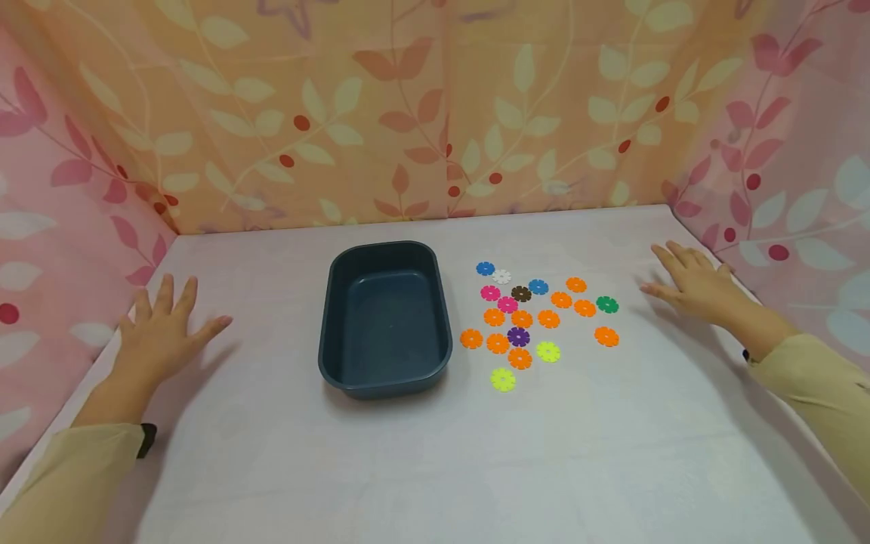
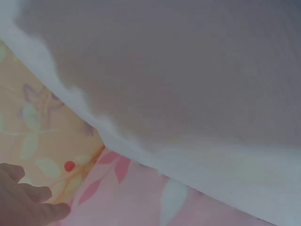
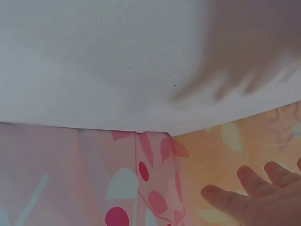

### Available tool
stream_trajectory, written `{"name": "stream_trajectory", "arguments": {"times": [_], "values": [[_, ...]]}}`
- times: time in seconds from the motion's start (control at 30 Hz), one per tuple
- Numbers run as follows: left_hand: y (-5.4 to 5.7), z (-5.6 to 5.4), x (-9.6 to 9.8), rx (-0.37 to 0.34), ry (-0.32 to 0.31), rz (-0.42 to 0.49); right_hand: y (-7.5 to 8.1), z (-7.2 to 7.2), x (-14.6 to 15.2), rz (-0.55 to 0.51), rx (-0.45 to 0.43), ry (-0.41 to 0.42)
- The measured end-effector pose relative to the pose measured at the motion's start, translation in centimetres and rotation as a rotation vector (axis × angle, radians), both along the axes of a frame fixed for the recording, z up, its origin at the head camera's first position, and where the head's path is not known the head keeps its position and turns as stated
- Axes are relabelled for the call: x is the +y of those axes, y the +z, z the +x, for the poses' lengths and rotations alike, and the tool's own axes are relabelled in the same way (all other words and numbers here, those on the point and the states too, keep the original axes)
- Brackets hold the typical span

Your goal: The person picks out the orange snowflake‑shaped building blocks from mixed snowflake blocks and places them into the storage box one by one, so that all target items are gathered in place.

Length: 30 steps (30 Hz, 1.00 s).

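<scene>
In the head view my left hand (image 1: 158, 336) is held over the left side of the table, fingers spread and holding nothing. Far to the right, my right hand (image 1: 700, 287) hovers with its fingers extended, also bare of any object. Between them stands a dark blue-grey rectangular tub (image 1: 387, 325) with nothing inside. Right of the tub, several flat notched plastic discs lie scattered; among them are an orange disc (image 1: 607, 336), a green disc (image 1: 608, 304), a purple disc (image 1: 519, 337) and a yellow disc (image 1: 503, 379). The green and orange ones lie closest to my right hand.
A white cloth covers the table (image 1: 408, 468). Floral curtains close it in: an orange curtain (image 1: 421, 113) at the back, a pink curtain (image 1: 61, 189) on the left and another pink curtain (image 1: 802, 166) on the right, near my right hand.
</scene>
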<state>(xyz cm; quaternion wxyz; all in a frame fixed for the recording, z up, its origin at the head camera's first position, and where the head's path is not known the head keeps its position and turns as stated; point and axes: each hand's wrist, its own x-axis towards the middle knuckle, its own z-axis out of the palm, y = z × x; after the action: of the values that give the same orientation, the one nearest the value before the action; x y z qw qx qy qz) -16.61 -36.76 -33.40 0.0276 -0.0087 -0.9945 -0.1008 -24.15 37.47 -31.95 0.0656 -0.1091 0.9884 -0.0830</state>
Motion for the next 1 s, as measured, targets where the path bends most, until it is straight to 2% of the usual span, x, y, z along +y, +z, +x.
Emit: {"name": "stream_trajectory", "arguments": {"times": [0.17, 0.4, 0.63, 0.8, 1.0], "values": [[0.2, 0.1, 0.7, 0.001, -0.025, 0.083, 0.2, 0.5, -0.2, -0.031, 0.012, 0.015], [0.7, 0.4, 2.2, -0.025, -0.085, 0.355, 0.6, 1.5, -0.7, -0.147, 0.036, 0.068], [1.6, 1.1, 4.4, -0.061, -0.119, 0.546, 0.9, 2.8, -2.2, -0.28, 0.027, 0.084], [2.0, 1.7, 6.0, -0.139, -0.116, 0.765, 0.9, 3.5, -3.1, -0.347, 0.014, 0.107], [1.7, 2.2, 8.0, -0.207, -0.151, 1.122, 0.8, 4.0, -3.8, -0.398, -0.048, 0.129]]}}
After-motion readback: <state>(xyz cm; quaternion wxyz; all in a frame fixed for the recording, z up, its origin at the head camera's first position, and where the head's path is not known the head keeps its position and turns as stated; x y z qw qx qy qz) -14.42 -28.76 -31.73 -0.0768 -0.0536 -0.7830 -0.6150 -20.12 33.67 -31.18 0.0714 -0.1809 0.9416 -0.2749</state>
